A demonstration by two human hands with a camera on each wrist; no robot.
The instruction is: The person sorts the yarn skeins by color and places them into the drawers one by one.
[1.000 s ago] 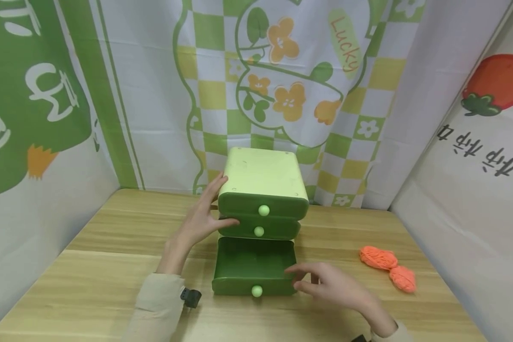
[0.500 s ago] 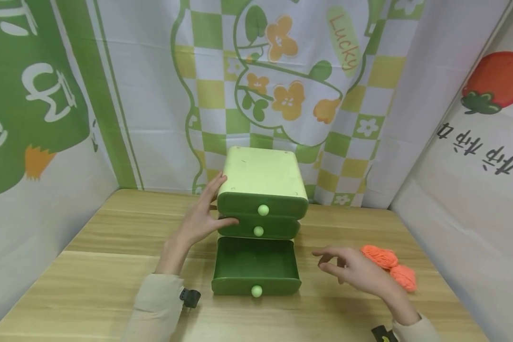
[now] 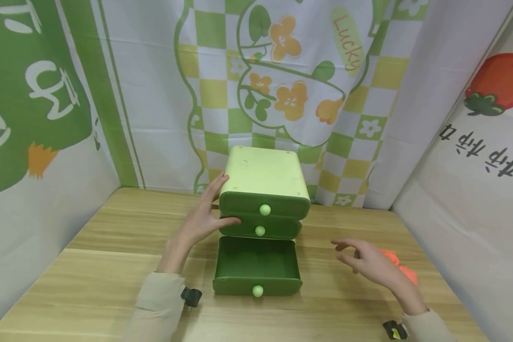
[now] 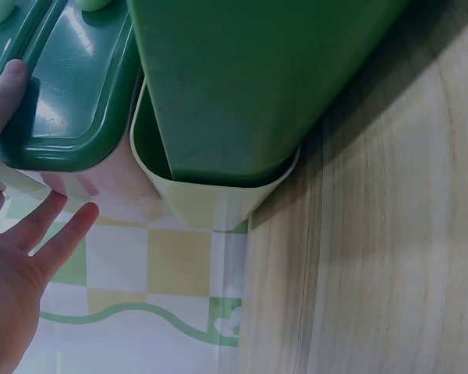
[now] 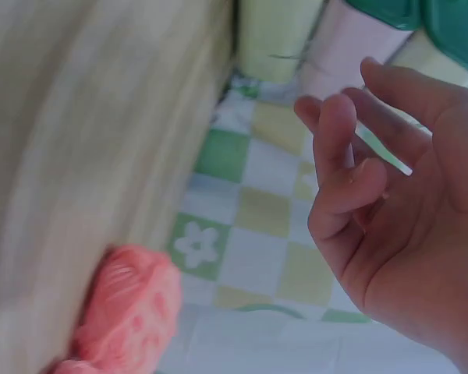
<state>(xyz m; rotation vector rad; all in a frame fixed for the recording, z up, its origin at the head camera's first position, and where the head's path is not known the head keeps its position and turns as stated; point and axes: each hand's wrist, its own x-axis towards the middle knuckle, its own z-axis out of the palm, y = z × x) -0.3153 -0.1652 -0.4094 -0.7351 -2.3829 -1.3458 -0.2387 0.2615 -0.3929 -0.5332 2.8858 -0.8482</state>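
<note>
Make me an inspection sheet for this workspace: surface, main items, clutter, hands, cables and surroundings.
Surface: wood-grain table.
Job's things: drawer unit standing upright; bottom drawer pulled open, no contents visible; the two above look closed.
Clutter: orange yarn on the table, partly hidden in the head view.
Left hand: against the unit's side, thumb across the middle drawer's front.
Right hand: raised between unit and yarn, fingers loosely bent, holding nothing.
Cables: nothing seen.
Surroundings: printed curtain behind, printed hangings at both sides.
</note>
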